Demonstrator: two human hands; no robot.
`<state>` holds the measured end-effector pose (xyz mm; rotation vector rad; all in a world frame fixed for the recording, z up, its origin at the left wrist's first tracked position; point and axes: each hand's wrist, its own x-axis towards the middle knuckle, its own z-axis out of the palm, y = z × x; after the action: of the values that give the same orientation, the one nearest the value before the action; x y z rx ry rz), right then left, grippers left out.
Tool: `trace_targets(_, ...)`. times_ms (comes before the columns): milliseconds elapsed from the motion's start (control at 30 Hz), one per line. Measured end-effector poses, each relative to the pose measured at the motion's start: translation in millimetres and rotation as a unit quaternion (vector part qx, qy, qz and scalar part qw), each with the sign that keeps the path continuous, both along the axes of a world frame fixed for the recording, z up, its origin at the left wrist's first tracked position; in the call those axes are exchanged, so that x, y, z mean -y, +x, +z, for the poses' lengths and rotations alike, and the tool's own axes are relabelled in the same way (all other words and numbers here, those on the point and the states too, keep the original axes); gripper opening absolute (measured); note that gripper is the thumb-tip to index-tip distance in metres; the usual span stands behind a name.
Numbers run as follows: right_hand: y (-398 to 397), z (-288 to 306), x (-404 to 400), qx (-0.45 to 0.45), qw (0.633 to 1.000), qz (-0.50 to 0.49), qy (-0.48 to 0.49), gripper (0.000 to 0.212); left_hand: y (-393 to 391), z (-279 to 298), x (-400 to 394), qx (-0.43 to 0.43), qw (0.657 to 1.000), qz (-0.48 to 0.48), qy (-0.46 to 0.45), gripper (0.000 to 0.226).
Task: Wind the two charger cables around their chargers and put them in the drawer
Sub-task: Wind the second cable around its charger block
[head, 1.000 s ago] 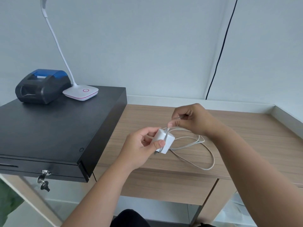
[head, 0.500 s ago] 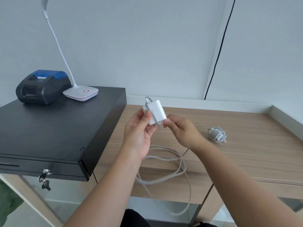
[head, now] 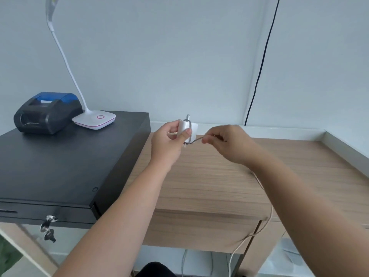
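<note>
**Charger held above the table, cable pulled taut to one side**

Left hand [head: 169, 136]: fingers and thumb closed on a white charger [head: 188, 129], held in the air above the back edge of the table [head: 209, 182], just right of the black cash drawer [head: 60, 162].

Right hand [head: 225, 143]: fingertips pinched together on the cable [head: 194, 141], close beside the charger. A short stretch runs taut between the two hands; one turn crosses the charger's face.

Cable, remainder: passes under the right forearm, drops over the table's front edge and hangs in loops below it.

Cash drawer: at the table's left side, shut, keys [head: 48, 229] hanging in its front lock. On top, at its back edge: a dark printer [head: 48, 112] and a white lamp [head: 94, 119].
</note>
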<state>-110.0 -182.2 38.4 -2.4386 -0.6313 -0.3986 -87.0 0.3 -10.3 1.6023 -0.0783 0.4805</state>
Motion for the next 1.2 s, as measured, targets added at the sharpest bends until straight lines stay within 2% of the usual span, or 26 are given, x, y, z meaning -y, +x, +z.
trace_targets(133,11.7,14.0,7.3,0.05,0.998,0.023,-0.015,0.016,-4.4,6.9,2.9,0.007,0.994,-0.069,0.089,0.027)
trace_targets(267,18.3,20.8,12.9,0.075,0.996,0.05,-0.028,0.017,-9.8,11.7,1.7,0.008,0.988,-0.125,0.089,0.028)
trace_targets(367,20.4,25.0,17.2,0.075,0.995,0.069,-0.019,0.035,-15.6,13.6,-4.1,0.005,0.983,-0.162,0.09,0.027)
trace_targets(467,20.9,30.7,20.2,0.007,0.994,0.103,0.023,0.036,-25.9,13.9,-8.0,-0.005,0.973,-0.204,0.107,0.03)
trace_targets(567,20.9,30.6,16.9,-0.074,0.982,0.147,0.095,0.031,-34.6,15.4,-8.1,-0.003,0.966,-0.254,0.054,0.034)
trace_targets(667,20.2,27.7,16.3,-0.128,0.966,0.17,0.147,0.035,-36.6,16.0,-8.0,0.009,0.962,-0.27,0.038,0.037)
trace_targets(800,23.3,16.8,18.0,-0.245,0.917,0.207,0.239,0.041,-37.9,15.1,-4.0,0.042,0.961,-0.273,0.028,0.034)
trace_targets(933,26.4,-6.7,14.2,-0.257,0.89,0.155,0.343,0.037,-43.7,21.5,7.3,0.081,0.96,-0.253,-0.092,0.033)
trace_targets(1100,8.8,-39.4,-10.9,-0.236,0.858,0.126,0.439,0.04,-39.9,22.1,21.8,0.069,0.955,-0.189,-0.217,0.035)
trace_targets(1167,0.0,-49.8,-24.9,-0.218,0.86,0.095,0.451,0.04,-36.5,21.6,26.7,0.056,0.947,-0.159,-0.274,0.037)
trace_targets(1200,-4.2,-54.0,-29.6,-0.194,0.876,0.072,0.435,0.04,-34.4,20.0,28.5,0.048,0.944,-0.144,-0.294,0.036)
